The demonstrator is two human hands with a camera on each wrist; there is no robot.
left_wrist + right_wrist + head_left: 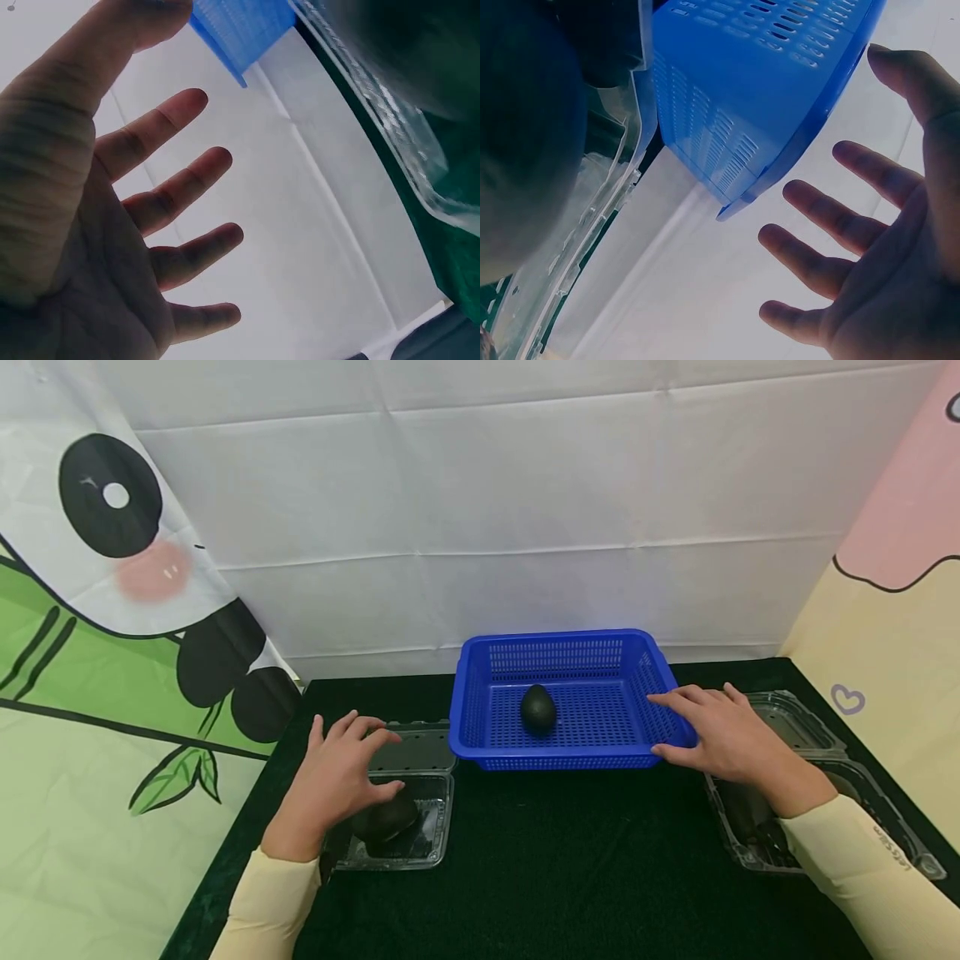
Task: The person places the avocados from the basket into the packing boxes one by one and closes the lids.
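My left hand hovers over a clear plastic clamshell box, its fingers apart and nothing in its grasp. Under its thumb a dark avocado lies in that box. At the right front corner of a blue plastic basket is my right hand, thumb and fingers spread. Whether its fingertips touch the rim I cannot tell. One dark avocado sits inside the basket, left of its middle. In the wrist views, the left palm and right palm hold nothing.
A second clear clamshell box, lid folded back, stands beneath my right forearm with dark avocados in it, partly hidden by the arm. Dark green cloth covers the table. A white sheet hangs close behind the basket.
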